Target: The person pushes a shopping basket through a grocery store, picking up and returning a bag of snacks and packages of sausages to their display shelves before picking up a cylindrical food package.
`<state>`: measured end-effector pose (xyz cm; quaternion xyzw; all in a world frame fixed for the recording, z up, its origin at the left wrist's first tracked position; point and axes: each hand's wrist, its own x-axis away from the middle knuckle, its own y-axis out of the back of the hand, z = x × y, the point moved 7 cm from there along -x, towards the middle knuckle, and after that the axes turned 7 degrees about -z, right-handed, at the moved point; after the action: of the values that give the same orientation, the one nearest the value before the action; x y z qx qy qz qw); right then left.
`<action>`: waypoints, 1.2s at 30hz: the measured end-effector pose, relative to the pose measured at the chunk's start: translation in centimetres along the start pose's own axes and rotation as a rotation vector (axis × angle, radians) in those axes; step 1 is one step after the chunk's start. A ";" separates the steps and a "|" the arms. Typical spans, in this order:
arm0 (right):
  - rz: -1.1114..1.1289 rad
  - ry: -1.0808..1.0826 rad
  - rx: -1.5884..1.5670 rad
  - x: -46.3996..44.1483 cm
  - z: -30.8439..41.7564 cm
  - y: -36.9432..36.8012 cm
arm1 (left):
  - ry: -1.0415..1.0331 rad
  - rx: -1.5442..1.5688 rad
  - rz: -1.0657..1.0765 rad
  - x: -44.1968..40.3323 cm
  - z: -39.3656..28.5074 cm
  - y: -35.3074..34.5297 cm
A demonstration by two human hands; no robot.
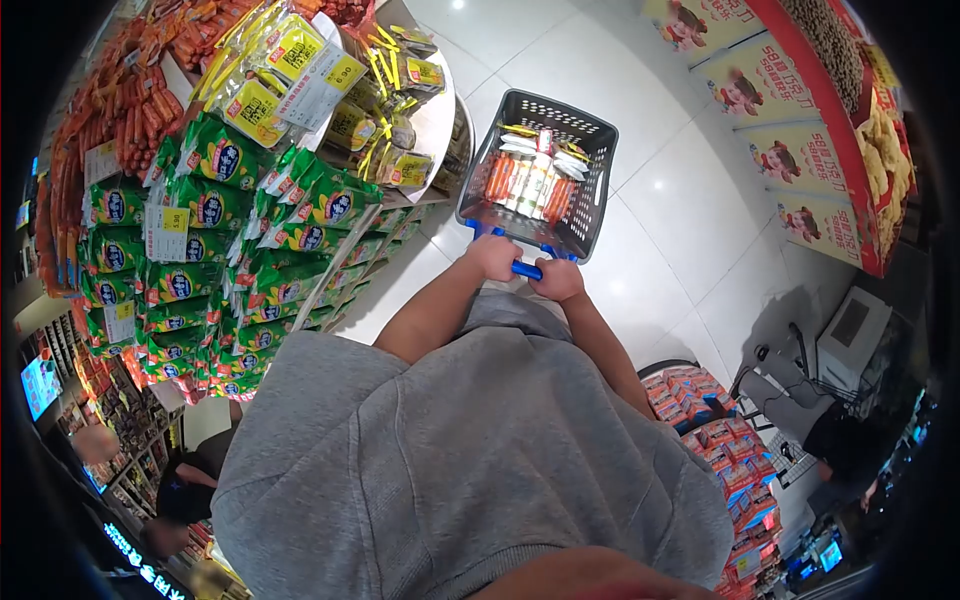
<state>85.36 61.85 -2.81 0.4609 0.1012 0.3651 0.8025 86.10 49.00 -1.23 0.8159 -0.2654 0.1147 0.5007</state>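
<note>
A dark grey perforated shopping basket (596, 175) is in front of me, over the tiled floor. Its blue handle (525, 269) points toward my body. My left hand (492, 257) is wrapped round the left part of this handle. Just to its right, my right hand (556, 279) is closed round the same handle. Several packaged snacks (530, 185) lie in the basket, some with orange contents and some in white wrappers. Yellow-topped packs lie toward its far end.
Green snack bags (205, 210) fill a tiered display at my left, beside orange packaged sticks (140, 125). A round white stand (445, 110) holds yellow-labelled packs. Printed cartons (790, 150) form a display on the right. Red packs (725, 450) are stacked at lower right. People stand at both lower sides.
</note>
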 end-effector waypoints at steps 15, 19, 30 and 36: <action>0.181 -0.105 0.151 -9.5 -5.7 7.0 | -0.031 0.149 0.018 -10.7 2.0 2.4; 0.172 -0.088 0.168 -12.5 -7.0 8.9 | 0.065 0.095 0.072 -12.3 1.6 6.9; 0.096 0.127 0.124 -21.5 -10.9 13.0 | 0.168 0.128 -0.099 -18.9 3.9 13.1; 0.132 0.146 0.187 -25.9 -12.1 14.6 | 0.276 0.171 -0.607 -19.5 4.9 16.4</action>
<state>53.66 56.82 -2.14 0.5116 0.1626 0.4386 0.7208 60.46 45.02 0.02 0.8735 0.0705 0.0917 0.4729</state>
